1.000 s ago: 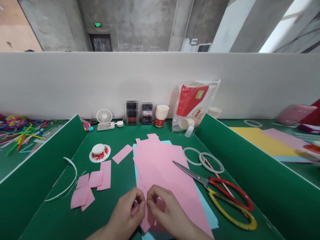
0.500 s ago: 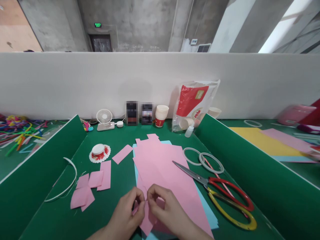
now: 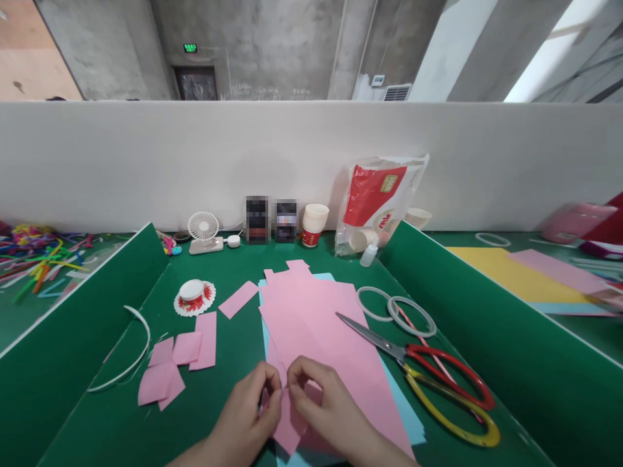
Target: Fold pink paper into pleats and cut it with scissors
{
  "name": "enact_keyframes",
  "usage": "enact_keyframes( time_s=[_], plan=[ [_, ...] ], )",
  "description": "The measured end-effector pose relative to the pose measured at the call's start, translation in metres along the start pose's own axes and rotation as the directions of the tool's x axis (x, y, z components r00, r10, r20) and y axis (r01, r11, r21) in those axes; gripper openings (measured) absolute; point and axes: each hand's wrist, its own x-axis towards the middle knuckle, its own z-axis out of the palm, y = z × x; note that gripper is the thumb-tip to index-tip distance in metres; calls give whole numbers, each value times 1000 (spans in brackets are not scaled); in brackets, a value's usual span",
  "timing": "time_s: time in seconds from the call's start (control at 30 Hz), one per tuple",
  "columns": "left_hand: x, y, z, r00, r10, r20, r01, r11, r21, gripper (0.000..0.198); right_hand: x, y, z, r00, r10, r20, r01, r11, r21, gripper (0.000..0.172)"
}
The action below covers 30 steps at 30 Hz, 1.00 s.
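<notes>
Both my left hand (image 3: 253, 405) and my right hand (image 3: 324, 399) pinch a small piece of pink paper (image 3: 291, 428) close to the front of the desk. Their fingertips nearly meet, and the fingers hide part of the piece. Beneath lie large pink sheets (image 3: 326, 324) on top of light blue sheets (image 3: 406, 408). Scissors (image 3: 399, 353) with one red and one yellow handle rest on the right, blades over the pink sheet. Left of my hands are several cut pink paper pieces (image 3: 160, 383), some overlapping.
A small hat-like paper piece (image 3: 193, 298) and a white curved strip (image 3: 141, 353) lie left. Clear rings (image 3: 411, 318) lie right. Along the back stand a fan (image 3: 203, 227), stacked paper cups (image 3: 314, 226), a small bottle (image 3: 368, 255) and a plastic bag (image 3: 374, 201). Green dividers (image 3: 467, 318) flank the desk.
Almost nothing differs. My hands keep their pinch on the pink paper, and its lower end has shifted very slightly.
</notes>
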Motion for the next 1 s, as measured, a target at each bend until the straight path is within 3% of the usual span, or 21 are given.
enact_keyframes(
  time_s=[0.3,0.47,0.57,0.77,0.9,1.0],
  plan=[
    [3,6,-3,998,-62,-9,61,994,-96,11,0,0,-2,999,13,-42,-12,1000,22,10],
    [5,4,-2,992,-125,-6,121,970,-210,14,-2,3,0,985,-170,-25,167,980,-105,9],
    [5,3,-1,987,-161,7,156,944,-292,16,-3,5,1,976,-218,-9,213,960,-182,12],
    [4,6,-1,989,-146,35,150,951,-270,12,-2,7,0,980,-186,-70,174,974,-147,15],
    [5,8,-1,989,-130,72,142,969,-204,11,-1,6,0,989,-120,-90,115,992,-56,14],
    [5,7,0,993,-109,41,114,981,-160,13,0,5,-1,995,-36,-89,41,998,53,13]
  ],
)
